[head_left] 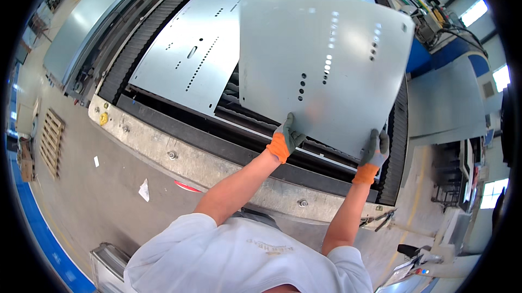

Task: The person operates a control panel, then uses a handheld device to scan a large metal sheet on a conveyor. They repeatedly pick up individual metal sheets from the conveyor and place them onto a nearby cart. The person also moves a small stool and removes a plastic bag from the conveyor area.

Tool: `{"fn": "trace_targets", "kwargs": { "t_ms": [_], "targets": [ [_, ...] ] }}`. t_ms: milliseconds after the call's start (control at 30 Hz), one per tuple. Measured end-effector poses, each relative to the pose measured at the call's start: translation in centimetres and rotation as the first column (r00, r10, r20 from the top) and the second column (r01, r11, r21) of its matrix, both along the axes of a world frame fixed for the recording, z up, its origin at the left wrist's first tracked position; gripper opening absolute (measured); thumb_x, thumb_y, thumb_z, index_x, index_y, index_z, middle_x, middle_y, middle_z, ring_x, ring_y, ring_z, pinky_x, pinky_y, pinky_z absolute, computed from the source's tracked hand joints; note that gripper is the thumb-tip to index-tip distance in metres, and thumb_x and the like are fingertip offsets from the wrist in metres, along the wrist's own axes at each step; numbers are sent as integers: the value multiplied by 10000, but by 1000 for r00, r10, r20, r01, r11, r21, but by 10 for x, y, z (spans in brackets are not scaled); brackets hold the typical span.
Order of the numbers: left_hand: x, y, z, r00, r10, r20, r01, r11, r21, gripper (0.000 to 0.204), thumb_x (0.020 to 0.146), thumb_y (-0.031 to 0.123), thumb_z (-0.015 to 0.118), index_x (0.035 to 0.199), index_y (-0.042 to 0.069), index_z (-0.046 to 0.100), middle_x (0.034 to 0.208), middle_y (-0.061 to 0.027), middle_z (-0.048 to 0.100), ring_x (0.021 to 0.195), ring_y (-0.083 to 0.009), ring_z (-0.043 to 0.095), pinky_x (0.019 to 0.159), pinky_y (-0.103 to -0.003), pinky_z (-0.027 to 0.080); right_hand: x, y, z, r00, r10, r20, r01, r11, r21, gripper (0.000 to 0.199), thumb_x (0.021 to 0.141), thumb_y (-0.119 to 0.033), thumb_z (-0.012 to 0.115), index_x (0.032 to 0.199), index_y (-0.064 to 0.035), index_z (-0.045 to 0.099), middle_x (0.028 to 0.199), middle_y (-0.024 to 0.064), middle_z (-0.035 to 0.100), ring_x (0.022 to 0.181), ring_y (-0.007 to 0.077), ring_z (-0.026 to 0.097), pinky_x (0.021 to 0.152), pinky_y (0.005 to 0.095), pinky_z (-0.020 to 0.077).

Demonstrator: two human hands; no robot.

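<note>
A flat grey metal sheet point(283, 48) with rows of round holes is tilted up above the machine bed, gripped along its near edge by both hands. My left hand point(290, 135), in a grey work glove with an orange cuff, pinches that edge near the middle, thumb on top. At the near right corner, my right hand point(374, 149), gloved alike, is closed on the same sheet. Beneath it, dark slats point(231, 100) of the bed show through an opening. To the left lies a larger perforated metal sheet point(179, 64) on the bed.
A pale metal rail with bolts point(157, 149) runs along the bed's near side, between it and my body. Ribbed black covers point(157, 18) flank the bed. Stacked metal sheets point(89, 32) stand at the left, others point(446, 100) at the right. A wooden pallet point(51, 141) lies on the floor.
</note>
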State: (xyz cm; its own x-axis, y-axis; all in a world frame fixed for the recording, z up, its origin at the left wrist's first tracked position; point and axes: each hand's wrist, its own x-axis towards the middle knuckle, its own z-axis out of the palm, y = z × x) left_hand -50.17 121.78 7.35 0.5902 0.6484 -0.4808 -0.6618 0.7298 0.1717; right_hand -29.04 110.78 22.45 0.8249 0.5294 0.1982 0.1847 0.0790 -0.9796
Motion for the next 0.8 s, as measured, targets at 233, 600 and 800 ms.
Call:
{"fn": "trace_targets", "kwargs": {
  "t_ms": [233, 600, 800],
  "targets": [
    [-5, 48, 11, 812, 462, -357, -367, 879, 304, 285, 928, 192, 728, 1077, -25, 617, 927, -103, 698, 673, -200, 619, 665, -381, 535, -114, -100, -66, 911, 189, -365, -174, 982, 74, 361, 934, -134, 699, 1253, 17, 624, 1110, 94, 682, 1019, 172, 618, 916, 318, 487],
    [-109, 99, -82, 34, 501, -865, 833, 464, 301, 625, 847, 460, 738, 1276, 20, 625, 1258, -209, 658, 1202, -379, 602, 1022, -439, 481, -248, -147, -241, 686, 186, -704, -532, 788, -310, 244, 937, -161, 705, 1150, -44, 700, 953, 82, 723, 821, 173, 683, 719, 328, 566],
    [-256, 87, -32, 239, 473, -848, 581, 630, 515, 428, 893, 256, 728, 1249, 26, 670, 1202, -156, 705, 1099, -316, 672, 977, -358, 506, -277, -44, -202, 655, 461, -599, -739, 558, -378, 285, 929, -230, 689, 1129, -29, 721, 948, 63, 724, 840, 138, 657, 753, 290, 536]
  ]
}}
